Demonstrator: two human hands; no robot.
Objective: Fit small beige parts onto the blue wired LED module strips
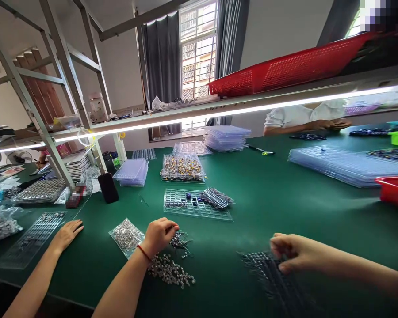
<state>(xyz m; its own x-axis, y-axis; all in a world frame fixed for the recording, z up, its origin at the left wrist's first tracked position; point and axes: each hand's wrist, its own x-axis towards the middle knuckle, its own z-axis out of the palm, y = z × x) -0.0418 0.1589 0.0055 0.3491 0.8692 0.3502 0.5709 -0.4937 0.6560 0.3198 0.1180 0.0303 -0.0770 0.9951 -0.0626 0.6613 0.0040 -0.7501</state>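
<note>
My left hand [159, 234], with a red cord on its wrist, has its thumb and fingers pinched together. It is right beside a small clump of dark beaded strands [179, 240]; what sits between the fingertips is too small to name. Just below lies a loose pile of small silvery beads [170, 270]. A clear bag of silvery beads [126, 236] rests to its left. My right hand [290, 254], slightly blurred, curls over a larger bundle of dark beaded strands [272, 274]. Its fingers are partly closed, and whether they grip a strand is unclear.
Another person's hand [68, 234] lies on the green table at left, near a clear grid tray [33, 238]. Ahead are a grid tray with dark pieces [199, 205], a tray of mixed beads [183, 168] and a phone [108, 187]. A red bin [394, 190] stands right.
</note>
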